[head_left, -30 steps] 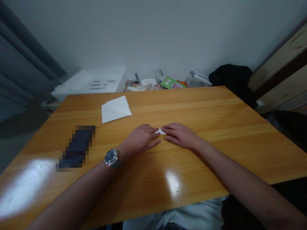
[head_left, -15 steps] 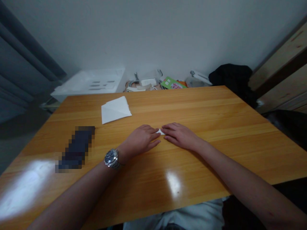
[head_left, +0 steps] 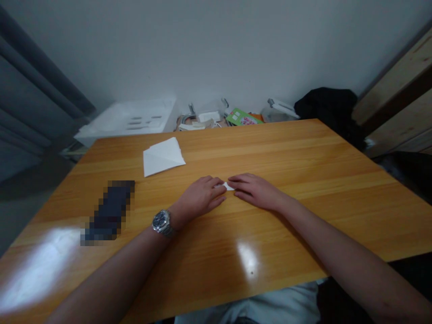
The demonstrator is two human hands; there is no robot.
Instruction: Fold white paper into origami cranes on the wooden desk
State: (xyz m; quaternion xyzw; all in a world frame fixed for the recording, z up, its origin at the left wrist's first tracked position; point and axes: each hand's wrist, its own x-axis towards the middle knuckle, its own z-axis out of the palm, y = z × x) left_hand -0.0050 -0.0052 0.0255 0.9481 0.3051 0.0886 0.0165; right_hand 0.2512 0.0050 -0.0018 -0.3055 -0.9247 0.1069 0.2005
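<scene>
My left hand (head_left: 201,197) and my right hand (head_left: 254,191) lie flat on the wooden table (head_left: 303,180), fingertips meeting at its middle. Between the fingertips a small white folded paper (head_left: 228,186) shows, mostly hidden under the fingers. Both hands press down on it with fingers stretched out. A steel watch (head_left: 163,222) is on my left wrist.
A stack of white folded sheets (head_left: 162,156) lies at the back left of the table. A dark blurred object (head_left: 110,210) lies at the left. Behind the table are a white box (head_left: 128,118), clutter, a green packet (head_left: 243,118) and a black cloth (head_left: 329,108).
The hands stay on the small paper. My left fingers have curled slightly over it; the view has shifted a little.
</scene>
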